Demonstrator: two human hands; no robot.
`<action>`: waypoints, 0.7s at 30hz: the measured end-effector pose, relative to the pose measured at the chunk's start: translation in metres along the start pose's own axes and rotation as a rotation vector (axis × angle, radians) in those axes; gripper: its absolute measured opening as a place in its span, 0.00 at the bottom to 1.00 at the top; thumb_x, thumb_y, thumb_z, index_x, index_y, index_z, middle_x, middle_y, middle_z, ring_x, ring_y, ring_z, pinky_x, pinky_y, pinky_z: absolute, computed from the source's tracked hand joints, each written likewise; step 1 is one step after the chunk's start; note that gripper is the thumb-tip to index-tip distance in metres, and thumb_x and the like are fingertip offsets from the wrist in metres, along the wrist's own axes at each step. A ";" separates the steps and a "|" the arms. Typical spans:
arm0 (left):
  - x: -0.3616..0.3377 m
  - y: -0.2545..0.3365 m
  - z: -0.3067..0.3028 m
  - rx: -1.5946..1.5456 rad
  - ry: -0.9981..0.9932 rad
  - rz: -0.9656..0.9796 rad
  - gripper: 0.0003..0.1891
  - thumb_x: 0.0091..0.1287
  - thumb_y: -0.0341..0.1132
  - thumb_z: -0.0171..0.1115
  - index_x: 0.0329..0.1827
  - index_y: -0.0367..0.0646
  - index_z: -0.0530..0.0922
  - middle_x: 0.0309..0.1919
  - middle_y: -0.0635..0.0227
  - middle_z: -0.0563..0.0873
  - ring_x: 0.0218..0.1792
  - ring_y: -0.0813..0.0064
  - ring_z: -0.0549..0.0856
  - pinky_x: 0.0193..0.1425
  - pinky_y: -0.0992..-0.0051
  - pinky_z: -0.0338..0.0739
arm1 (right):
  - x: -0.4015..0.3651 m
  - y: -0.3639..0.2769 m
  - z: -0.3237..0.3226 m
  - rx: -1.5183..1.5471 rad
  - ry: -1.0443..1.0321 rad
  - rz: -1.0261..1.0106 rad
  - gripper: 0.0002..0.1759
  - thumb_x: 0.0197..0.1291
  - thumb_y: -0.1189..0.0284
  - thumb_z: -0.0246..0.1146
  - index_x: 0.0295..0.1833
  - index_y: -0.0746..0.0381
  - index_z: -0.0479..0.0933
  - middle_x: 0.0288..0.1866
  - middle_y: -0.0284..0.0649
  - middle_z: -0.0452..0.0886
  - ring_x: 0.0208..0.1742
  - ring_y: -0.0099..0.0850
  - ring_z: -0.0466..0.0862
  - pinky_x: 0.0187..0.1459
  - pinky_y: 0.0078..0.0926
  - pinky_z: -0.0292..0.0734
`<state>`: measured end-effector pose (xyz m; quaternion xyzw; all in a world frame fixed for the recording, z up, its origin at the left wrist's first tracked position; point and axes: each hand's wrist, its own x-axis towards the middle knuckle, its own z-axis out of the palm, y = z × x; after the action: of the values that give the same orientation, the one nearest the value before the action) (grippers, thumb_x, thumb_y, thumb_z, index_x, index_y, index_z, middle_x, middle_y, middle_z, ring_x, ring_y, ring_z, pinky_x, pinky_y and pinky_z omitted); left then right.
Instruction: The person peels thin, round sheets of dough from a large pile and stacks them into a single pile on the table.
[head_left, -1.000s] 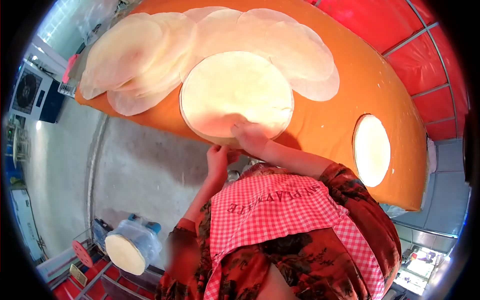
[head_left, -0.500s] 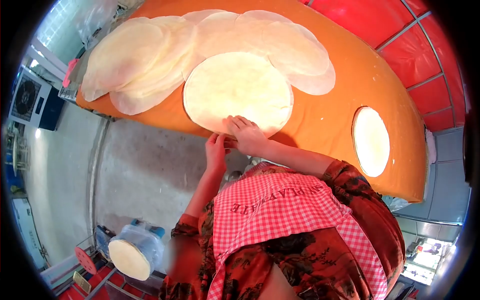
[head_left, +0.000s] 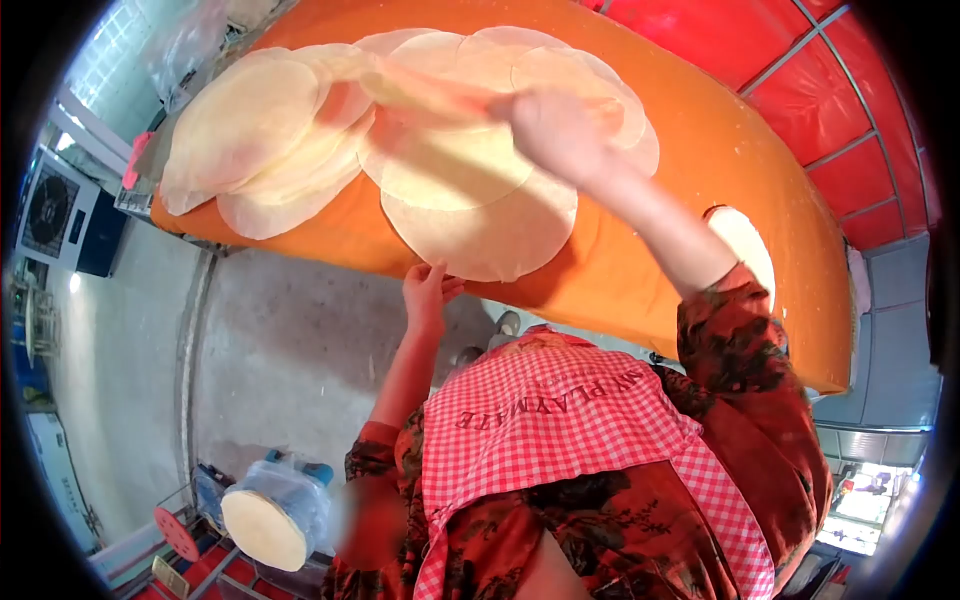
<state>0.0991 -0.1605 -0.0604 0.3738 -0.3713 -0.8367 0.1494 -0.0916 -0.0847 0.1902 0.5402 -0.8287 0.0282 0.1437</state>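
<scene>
Thin, pale round sheets overlap on the orange cloth. My right hand (head_left: 555,130), blurred by motion, is over the middle of them, its fingers closed on the edge of a lifted sheet (head_left: 425,88) that stretches to the left. Beneath it, a round sheet (head_left: 450,165) partly covers the near round sheet (head_left: 500,235) by the table's front edge. My left hand (head_left: 430,292) is at the front left rim of that near sheet, with thumb and finger pinched at its edge. More sheets (head_left: 240,125) lie fanned out at the left.
Another pale round stack (head_left: 742,245) sits on the orange cloth (head_left: 660,260) at the right. Red padded panels (head_left: 820,100) stand behind the table. At the lower left, a pale round (head_left: 263,528) rests beside clear plastic. Grey floor (head_left: 290,330) shows below the table's front edge.
My right hand has moved from the front edge up and away over the table, with a sheet now lifted in it. My left hand has stayed nearly in place.
</scene>
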 end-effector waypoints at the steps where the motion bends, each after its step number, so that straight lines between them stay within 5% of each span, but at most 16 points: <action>1: 0.007 -0.007 -0.002 -0.003 -0.024 -0.001 0.10 0.69 0.32 0.59 0.46 0.35 0.73 0.35 0.62 0.83 0.30 0.70 0.86 0.34 0.74 0.84 | -0.018 0.005 0.040 -0.023 -0.028 -0.090 0.08 0.51 0.77 0.57 0.32 0.61 0.82 0.26 0.46 0.82 0.29 0.41 0.85 0.28 0.41 0.79; 3: 0.014 -0.014 -0.001 -0.020 -0.041 -0.007 0.08 0.69 0.31 0.57 0.44 0.34 0.75 0.34 0.61 0.84 0.30 0.70 0.86 0.34 0.73 0.85 | -0.060 -0.020 0.094 -0.159 -0.106 -0.121 0.06 0.48 0.75 0.59 0.26 0.59 0.81 0.24 0.42 0.83 0.27 0.36 0.85 0.26 0.37 0.79; 6: 0.012 -0.014 -0.001 -0.036 -0.023 -0.034 0.07 0.69 0.29 0.55 0.43 0.34 0.76 0.33 0.60 0.84 0.29 0.69 0.86 0.34 0.73 0.85 | -0.118 -0.036 0.198 0.023 -0.243 -0.088 0.06 0.48 0.72 0.60 0.27 0.57 0.82 0.24 0.41 0.83 0.27 0.37 0.85 0.27 0.39 0.79; 7: 0.006 -0.008 0.001 -0.035 -0.021 -0.050 0.07 0.69 0.29 0.54 0.43 0.34 0.76 0.34 0.60 0.84 0.30 0.69 0.86 0.35 0.72 0.85 | -0.128 -0.041 0.218 0.101 0.100 -0.125 0.07 0.51 0.71 0.59 0.28 0.58 0.82 0.25 0.43 0.83 0.28 0.40 0.85 0.28 0.41 0.79; 9: 0.004 -0.006 0.004 -0.052 -0.024 -0.062 0.07 0.69 0.28 0.53 0.44 0.34 0.76 0.34 0.60 0.85 0.30 0.68 0.86 0.35 0.72 0.85 | -0.115 -0.054 0.173 0.090 -0.211 0.026 0.08 0.53 0.70 0.57 0.29 0.59 0.81 0.26 0.43 0.83 0.30 0.39 0.86 0.29 0.40 0.79; 15: 0.000 -0.003 0.011 -0.080 -0.048 -0.036 0.07 0.68 0.28 0.53 0.44 0.34 0.76 0.35 0.60 0.84 0.32 0.68 0.87 0.36 0.71 0.86 | -0.105 -0.079 0.209 0.032 -0.312 0.001 0.11 0.49 0.68 0.61 0.38 0.60 0.78 0.31 0.41 0.84 0.35 0.37 0.86 0.30 0.36 0.80; 16: 0.002 -0.003 0.010 -0.080 -0.052 -0.038 0.07 0.68 0.28 0.54 0.45 0.34 0.75 0.36 0.60 0.84 0.33 0.68 0.87 0.37 0.71 0.86 | -0.107 -0.084 0.203 0.054 -0.252 0.008 0.17 0.47 0.65 0.65 0.42 0.62 0.78 0.41 0.47 0.83 0.42 0.35 0.85 0.33 0.34 0.81; 21: 0.008 -0.006 0.008 -0.089 -0.044 -0.036 0.08 0.67 0.29 0.56 0.45 0.34 0.76 0.37 0.60 0.85 0.35 0.68 0.87 0.40 0.71 0.85 | -0.120 -0.079 0.194 0.206 -0.155 -0.015 0.28 0.42 0.62 0.69 0.50 0.64 0.78 0.51 0.53 0.78 0.52 0.41 0.82 0.41 0.36 0.82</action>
<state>0.0880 -0.1568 -0.0653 0.3547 -0.3302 -0.8630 0.1425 -0.0158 -0.0507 -0.0364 0.5588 -0.8260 0.0705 0.0233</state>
